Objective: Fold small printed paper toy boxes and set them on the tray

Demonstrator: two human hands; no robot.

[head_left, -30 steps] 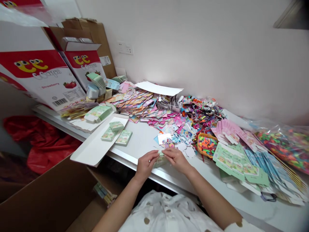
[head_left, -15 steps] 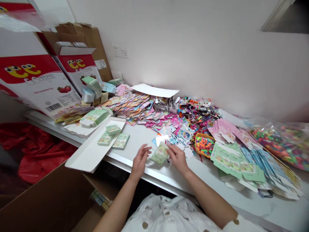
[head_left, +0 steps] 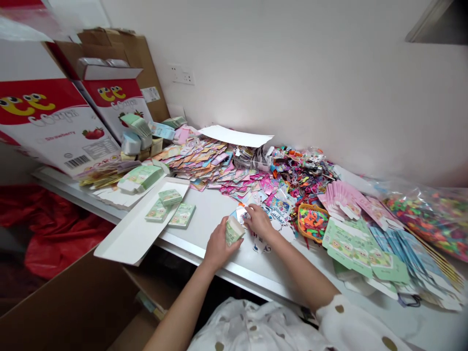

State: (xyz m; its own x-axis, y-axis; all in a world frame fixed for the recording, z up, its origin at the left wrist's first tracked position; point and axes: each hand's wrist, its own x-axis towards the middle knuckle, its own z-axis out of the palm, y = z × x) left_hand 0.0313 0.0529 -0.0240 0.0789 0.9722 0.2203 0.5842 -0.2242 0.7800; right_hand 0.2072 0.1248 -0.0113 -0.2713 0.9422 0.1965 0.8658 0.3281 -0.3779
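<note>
My left hand [head_left: 218, 246] is closed around a small pale green box [head_left: 232, 230], held upright just above the white table [head_left: 212, 209]. My right hand [head_left: 258, 222] lies just right of it, its fingers pinching at small printed cards [head_left: 242, 213] on the table. More cards and stickers [head_left: 274, 207] lie scattered under and beyond that hand. Flat green box blanks [head_left: 356, 246] are stacked to the right.
A white tray lid [head_left: 131, 234] at left carries three green boxes [head_left: 170, 209]. Large red-and-white cartons [head_left: 54, 122] stand at back left. Piles of coloured cards [head_left: 208, 158], an orange basket [head_left: 310, 219], a bag of bright pieces [head_left: 427, 219] and an open cardboard box [head_left: 73, 307] surround the spot.
The green box passed from my right hand into my left, which now grips it upright. My right hand moved forward onto the small cards.
</note>
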